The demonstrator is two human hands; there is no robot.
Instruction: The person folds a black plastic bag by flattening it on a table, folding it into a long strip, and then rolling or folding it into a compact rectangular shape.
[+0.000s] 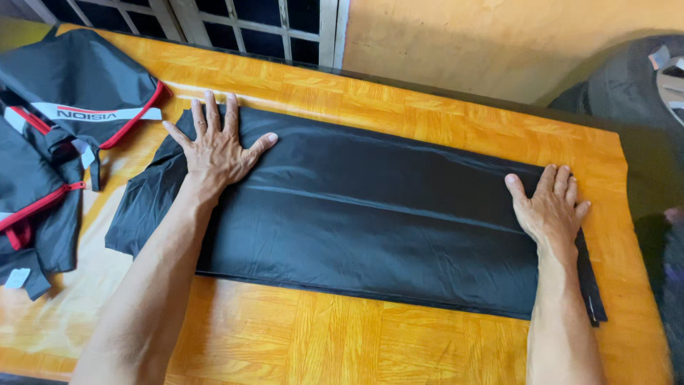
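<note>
Black fabric, folded into a long flat band, lies stretched across the middle of the frame on the orange wooden table, running from left of centre down toward the lower right. Both hands are flat on it, palms down. The left hand sits in the upper left part of the frame, fingers spread wide and pointing away from the person, pressing on the upper left corner of the band; nothing is pinched or gripped there, the hand is simply laid open on the cloth. The right hand is over at the right of the frame, also open, fingers together and extended, resting on the right end of the band just inside its edge. Both forearms come up from the bottom of the frame.

At the left end, the fabric bunches out from under the fold in a looser, crumpled flap. Its near edge runs in a fairly straight line, with bare table below it.

In the far left of the frame lies a second garment, black with red piping and a light stripe, rumpled, apart from the folded band. Behind the table, at the top, there is a window grille and a yellow wall. At the upper right edge a dark tyre shows.
</note>
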